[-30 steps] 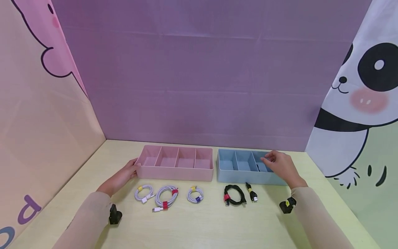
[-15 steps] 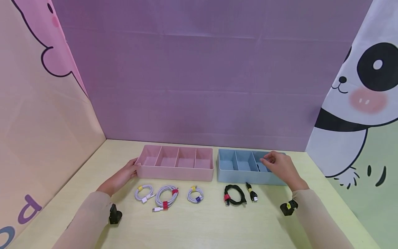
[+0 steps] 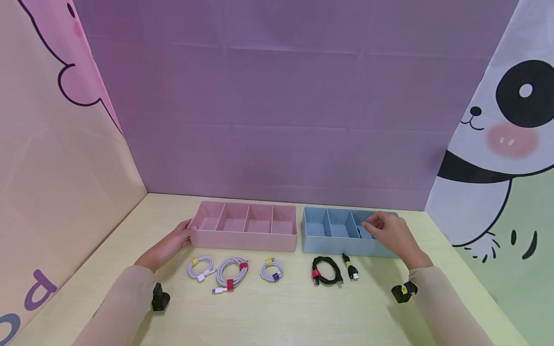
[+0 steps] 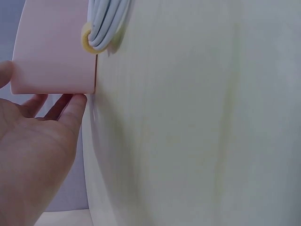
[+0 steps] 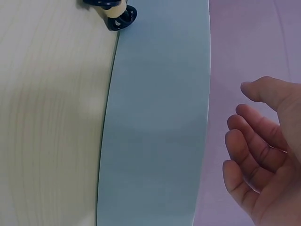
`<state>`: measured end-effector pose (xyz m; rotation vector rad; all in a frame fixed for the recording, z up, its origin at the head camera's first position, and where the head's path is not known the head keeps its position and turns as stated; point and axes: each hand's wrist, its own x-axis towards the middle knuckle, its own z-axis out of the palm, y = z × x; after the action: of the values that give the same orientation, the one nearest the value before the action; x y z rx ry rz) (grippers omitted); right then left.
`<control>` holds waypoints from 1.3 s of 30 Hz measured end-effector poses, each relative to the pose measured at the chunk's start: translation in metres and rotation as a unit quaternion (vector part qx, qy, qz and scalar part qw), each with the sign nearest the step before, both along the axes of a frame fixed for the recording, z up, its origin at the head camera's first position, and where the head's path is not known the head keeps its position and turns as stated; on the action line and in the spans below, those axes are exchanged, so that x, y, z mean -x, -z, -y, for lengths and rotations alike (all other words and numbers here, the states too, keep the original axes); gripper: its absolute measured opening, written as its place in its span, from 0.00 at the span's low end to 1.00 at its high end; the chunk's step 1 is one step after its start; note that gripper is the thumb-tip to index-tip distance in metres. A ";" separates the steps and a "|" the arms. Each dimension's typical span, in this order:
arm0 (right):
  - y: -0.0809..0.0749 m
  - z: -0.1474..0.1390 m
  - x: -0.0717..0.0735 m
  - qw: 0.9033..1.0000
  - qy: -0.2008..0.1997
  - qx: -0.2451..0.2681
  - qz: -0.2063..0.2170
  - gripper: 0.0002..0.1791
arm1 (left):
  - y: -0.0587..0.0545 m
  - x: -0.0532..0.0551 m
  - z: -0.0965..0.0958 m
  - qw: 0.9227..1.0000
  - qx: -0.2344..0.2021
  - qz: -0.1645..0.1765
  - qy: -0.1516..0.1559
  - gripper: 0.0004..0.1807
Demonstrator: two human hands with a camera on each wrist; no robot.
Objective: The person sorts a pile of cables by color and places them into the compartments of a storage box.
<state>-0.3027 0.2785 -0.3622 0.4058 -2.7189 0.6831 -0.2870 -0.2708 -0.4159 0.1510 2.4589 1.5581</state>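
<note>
My left hand (image 3: 176, 238) touches the left end of a pink divided box (image 3: 244, 241), thumb at its rim. In the left wrist view the fingertips (image 4: 77, 100) lie against the box's end wall. My right hand (image 3: 391, 233) hovers over the right part of a blue divided box (image 3: 346, 245), hiding its right end. Its fingers curl loosely with nothing between them, and the right wrist view shows a gap between thumb and fingers. A small dark thing (image 3: 358, 233) shows inside the blue box's third compartment, partly hidden by the front wall.
Before the pink box lie three coiled white cables: a yellow-tied one (image 3: 200, 275), a larger red-tied one (image 3: 218, 275) and a small one (image 3: 264, 278) with yellow and blue ties. A red-tied black cable (image 3: 336, 270) and a small yellow-tied black cable (image 3: 348, 264) lie before the blue box.
My right hand and wrist have shifted very slightly down and to the right over the blue box. The left hand, both boxes and the cables stay in place.
</note>
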 end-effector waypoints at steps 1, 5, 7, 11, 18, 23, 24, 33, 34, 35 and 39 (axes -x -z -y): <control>0.000 0.000 0.000 1.000 -0.002 0.000 -0.001 0.13 | -0.001 0.000 0.000 1.000 0.001 0.000 0.000 0.44; 0.000 0.001 -0.002 1.000 -0.010 0.006 -0.003 0.12 | -0.002 -0.001 -0.001 1.000 0.004 -0.001 -0.002 0.43; 0.000 0.001 -0.004 1.000 -0.016 0.008 -0.003 0.12 | -0.002 -0.001 -0.001 1.000 0.005 0.000 -0.002 0.43; 0.000 0.003 -0.008 1.000 -0.022 0.009 0.002 0.11 | -0.001 0.000 -0.001 1.000 0.006 0.000 -0.003 0.43; 0.000 0.005 -0.013 1.000 -0.021 -0.004 0.007 0.09 | 0.000 0.001 -0.001 1.000 0.003 -0.002 -0.003 0.43; 0.003 0.005 -0.015 1.000 -0.022 -0.010 0.009 0.09 | -0.001 0.000 -0.001 1.000 0.006 -0.001 -0.005 0.45; 0.003 0.005 -0.016 1.000 -0.023 -0.008 0.008 0.09 | -0.001 0.000 -0.001 1.000 0.006 -0.001 -0.005 0.45; 0.006 0.008 -0.023 0.999 -0.038 0.004 0.009 0.08 | 0.001 0.000 -0.001 1.000 0.002 -0.003 -0.004 0.44; 0.006 0.009 -0.024 0.999 -0.037 0.006 0.012 0.08 | 0.000 0.000 -0.001 1.000 0.002 -0.004 -0.004 0.44; 0.007 0.009 -0.024 0.999 -0.036 0.007 0.014 0.08 | 0.000 0.000 -0.001 1.000 0.002 -0.003 -0.003 0.44; 0.010 0.009 -0.026 0.999 -0.041 0.009 0.023 0.07 | -0.001 0.000 -0.001 1.000 0.005 0.000 -0.004 0.45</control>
<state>-0.2764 0.2690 -0.3724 0.5065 -2.7501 0.7480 -0.2866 -0.2697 -0.4149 0.1399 2.4691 1.5476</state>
